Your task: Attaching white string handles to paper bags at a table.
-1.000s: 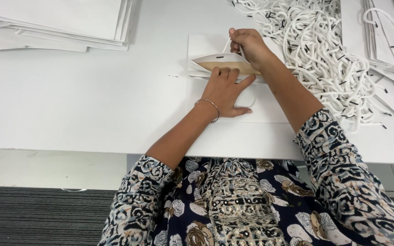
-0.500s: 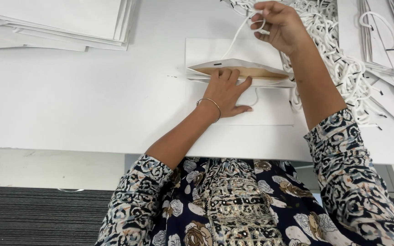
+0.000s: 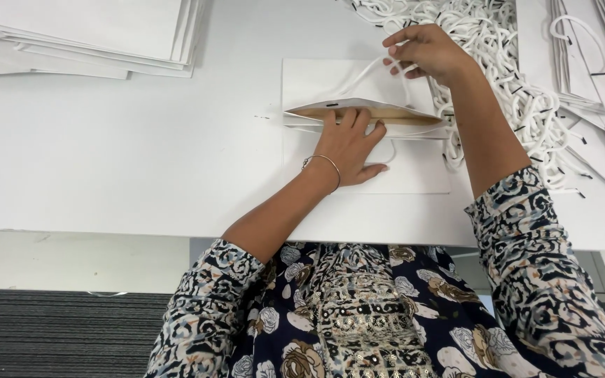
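Along the bottom of the frame, the person's patterned sleeves [image 3: 526, 280] and dress fill the view, with grey carpet [image 3: 57, 336] at the lower left. Just above, the white table [image 3: 106, 161] spans the frame from edge to edge.

At the middle of the frame lies a flat white paper bag [image 3: 414, 168], its top edge opened a little so that a brown cardboard strip [image 3: 379, 113] shows inside the mouth. The left hand [image 3: 350, 143], with a thin bangle [image 3: 323, 164] at the wrist, lies flat on the bag with fingers spread, their tips touching the lower lip of the opening; it presses down and grips nothing.

Above and to the right of the bag, the right hand [image 3: 425, 52] is raised over the table, its fingers pinched together on a white cord [image 3: 365, 73] that runs down in a slack line to the bag's mouth.

Behind the right hand, at the upper right of the frame, a tangled heap of white cords [image 3: 498, 42] with dark tips spreads across the table. Further right, more flat white bags [image 3: 596, 63] lie overlapping, one with its handle fitted. At the upper left, a stack of flat white sheets [image 3: 85, 35] lies well apart from both hands.
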